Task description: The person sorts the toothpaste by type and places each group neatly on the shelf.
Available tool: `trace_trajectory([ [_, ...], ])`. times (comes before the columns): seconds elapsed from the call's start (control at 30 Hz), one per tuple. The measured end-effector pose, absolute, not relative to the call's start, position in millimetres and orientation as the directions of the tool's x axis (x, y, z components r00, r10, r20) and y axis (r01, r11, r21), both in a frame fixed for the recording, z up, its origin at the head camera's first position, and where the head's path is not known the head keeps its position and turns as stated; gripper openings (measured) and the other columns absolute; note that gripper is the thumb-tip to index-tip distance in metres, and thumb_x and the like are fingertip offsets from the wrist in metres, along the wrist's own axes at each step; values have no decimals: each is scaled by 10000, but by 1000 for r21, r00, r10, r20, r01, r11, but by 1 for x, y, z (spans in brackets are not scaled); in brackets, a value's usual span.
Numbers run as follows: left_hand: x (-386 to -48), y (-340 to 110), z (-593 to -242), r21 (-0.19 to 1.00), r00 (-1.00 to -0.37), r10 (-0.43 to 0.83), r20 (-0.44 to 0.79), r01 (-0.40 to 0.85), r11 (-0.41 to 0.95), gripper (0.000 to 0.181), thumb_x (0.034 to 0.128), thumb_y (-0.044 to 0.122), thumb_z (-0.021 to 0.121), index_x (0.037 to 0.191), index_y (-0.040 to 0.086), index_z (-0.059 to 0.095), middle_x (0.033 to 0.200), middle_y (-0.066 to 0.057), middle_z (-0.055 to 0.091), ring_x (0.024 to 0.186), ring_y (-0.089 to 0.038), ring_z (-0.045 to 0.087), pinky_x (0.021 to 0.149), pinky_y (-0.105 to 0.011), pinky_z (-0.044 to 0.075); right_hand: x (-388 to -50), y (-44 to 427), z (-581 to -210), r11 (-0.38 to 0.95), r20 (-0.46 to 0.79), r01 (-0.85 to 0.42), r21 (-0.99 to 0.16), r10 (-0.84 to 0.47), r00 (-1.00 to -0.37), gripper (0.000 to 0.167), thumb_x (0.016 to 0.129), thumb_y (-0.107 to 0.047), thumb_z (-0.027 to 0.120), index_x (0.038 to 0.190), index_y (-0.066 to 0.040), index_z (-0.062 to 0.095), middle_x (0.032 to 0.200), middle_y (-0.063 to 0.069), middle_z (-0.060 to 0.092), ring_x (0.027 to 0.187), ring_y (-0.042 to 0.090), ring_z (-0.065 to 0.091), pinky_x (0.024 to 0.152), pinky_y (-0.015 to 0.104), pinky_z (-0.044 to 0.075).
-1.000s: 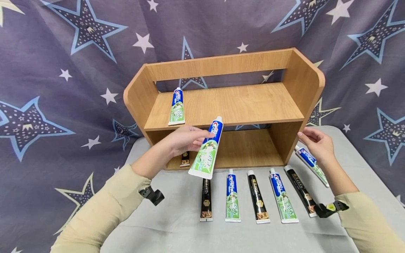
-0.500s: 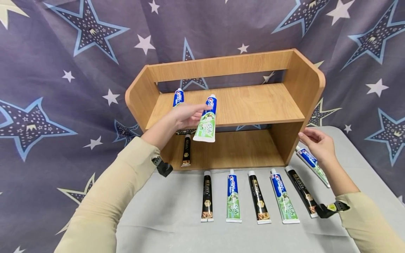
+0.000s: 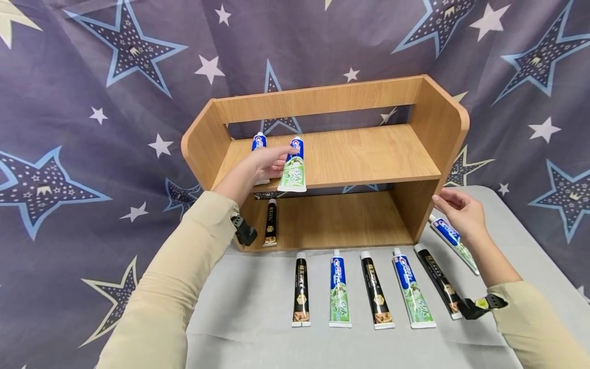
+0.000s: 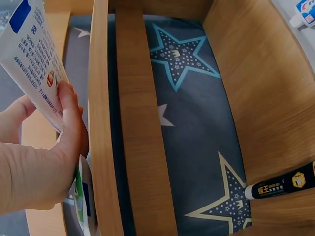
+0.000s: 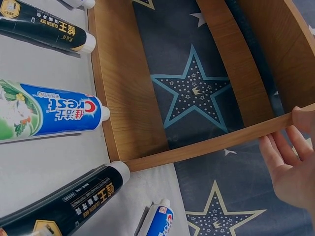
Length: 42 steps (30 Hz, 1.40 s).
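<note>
My left hand (image 3: 267, 163) pinches a blue-and-green toothpaste tube (image 3: 293, 175) near its cap end, over the front edge of the wooden shelf's (image 3: 364, 154) upper board. The cap points to the back; whether the tube touches the board I cannot tell. Another such tube (image 3: 259, 141) lies on that board, partly behind the left hand. My right hand (image 3: 463, 215) holds the front edge of the shelf's right side panel (image 3: 438, 123); in the right wrist view the thumb and fingers (image 5: 278, 152) are on opposite sides of it.
A black toothpaste tube (image 3: 270, 223) lies on the lower board at the left. Before the shelf, several black and blue-and-green tubes (image 3: 340, 292) lie in a row on the grey tablecloth (image 3: 258, 338). One more tube (image 3: 454, 241) lies beside the right panel. A star-patterned curtain (image 3: 322, 41) hangs behind.
My left hand has carried the tube up from in front of the lower compartment to the upper board, then slightly left. The right hand stays on the side panel.
</note>
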State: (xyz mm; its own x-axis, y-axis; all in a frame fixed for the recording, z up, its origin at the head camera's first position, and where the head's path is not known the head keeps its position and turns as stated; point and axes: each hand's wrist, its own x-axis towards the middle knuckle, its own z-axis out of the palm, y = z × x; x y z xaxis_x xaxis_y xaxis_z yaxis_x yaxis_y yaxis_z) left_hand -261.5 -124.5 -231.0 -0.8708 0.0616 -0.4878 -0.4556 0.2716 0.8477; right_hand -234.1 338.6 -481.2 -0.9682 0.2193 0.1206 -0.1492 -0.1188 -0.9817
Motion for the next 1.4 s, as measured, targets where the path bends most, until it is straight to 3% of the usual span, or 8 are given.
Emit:
trace_trajectory([
  [0.37, -263, -130, -230, 847, -866, 54, -497, -471, 247, 598, 906, 280, 646, 1403, 53, 404, 1135, -34, 531, 974, -121, 540, 815, -211, 545, -199, 306, -429, -50, 158, -171, -984, 198, -967, 196, 810, -130, 763, 993, -170, 705, 848, -143, 716, 785, 1, 678, 692, 132, 575],
  [0.53, -265, -131, -229, 843, -864, 47, -501, -475, 253, 590, 905, 283, 649, 1398, 55, 418, 1215, -56, 542, 997, -130, 550, 958, -249, 526, -242, 342, -489, -45, 147, -160, -986, 214, -966, 324, 800, -147, 774, 1113, -115, 695, 935, -92, 732, 836, 18, 691, 711, 153, 583],
  [0.63, -268, -131, -230, 843, -867, 42, -497, -471, 258, 588, 902, 282, 653, 1393, 56, 423, 1221, -55, 539, 980, -124, 547, 920, -235, 531, -264, 360, -523, -59, 185, -202, -978, 216, -959, 394, 787, -148, 786, 1162, -92, 678, 971, -67, 737, 855, 31, 701, 713, 165, 586],
  [0.8, -275, -129, -230, 836, -861, 34, -507, -481, 263, 603, 896, 277, 661, 1398, 53, 415, 1151, -26, 536, 932, -109, 538, 841, -209, 535, -230, 331, -476, -59, 148, -165, -985, 217, -965, 280, 816, -117, 756, 1089, -105, 697, 913, -71, 737, 816, 32, 702, 704, 168, 588],
  [0.9, -279, -128, -229, 829, -855, 28, -518, -493, 262, 598, 904, 273, 650, 1403, 45, 409, 1087, -12, 531, 911, -101, 525, 921, -222, 523, -196, 302, -429, -45, 140, -153, -987, 223, -965, 152, 833, -109, 735, 951, -199, 705, 825, -145, 718, 749, -35, 679, 675, 116, 569],
  [1.0, -284, -125, -227, 825, -851, 28, -525, -501, 261, 589, 919, 270, 629, 1412, 49, 394, 1098, -15, 521, 923, -104, 512, 1027, -241, 482, -174, 283, -397, -53, 135, -149, -987, 200, -970, 209, 862, -59, 687, 871, -267, 671, 776, -201, 691, 714, -82, 655, 662, 73, 546],
  [1.23, -296, -119, -223, 817, -844, -2, -536, -520, 250, 599, 912, 249, 641, 1428, 76, 391, 1419, -60, 492, 1087, -142, 539, 1082, -262, 460, -168, 279, -387, -100, 125, -147, -984, 202, -971, 262, 864, -3, 662, 854, -265, 679, 764, -193, 696, 702, -78, 654, 652, 64, 541],
  [1.4, -303, -118, -222, 800, -832, -47, -554, -547, 246, 588, 895, 233, 668, 1408, 79, 424, 1383, -45, 530, 1042, -126, 559, 1057, -248, 479, -169, 280, -388, -104, 120, -143, -984, 200, -972, 247, 863, -17, 670, 859, -263, 673, 764, -192, 694, 702, -77, 655, 651, 67, 543],
])
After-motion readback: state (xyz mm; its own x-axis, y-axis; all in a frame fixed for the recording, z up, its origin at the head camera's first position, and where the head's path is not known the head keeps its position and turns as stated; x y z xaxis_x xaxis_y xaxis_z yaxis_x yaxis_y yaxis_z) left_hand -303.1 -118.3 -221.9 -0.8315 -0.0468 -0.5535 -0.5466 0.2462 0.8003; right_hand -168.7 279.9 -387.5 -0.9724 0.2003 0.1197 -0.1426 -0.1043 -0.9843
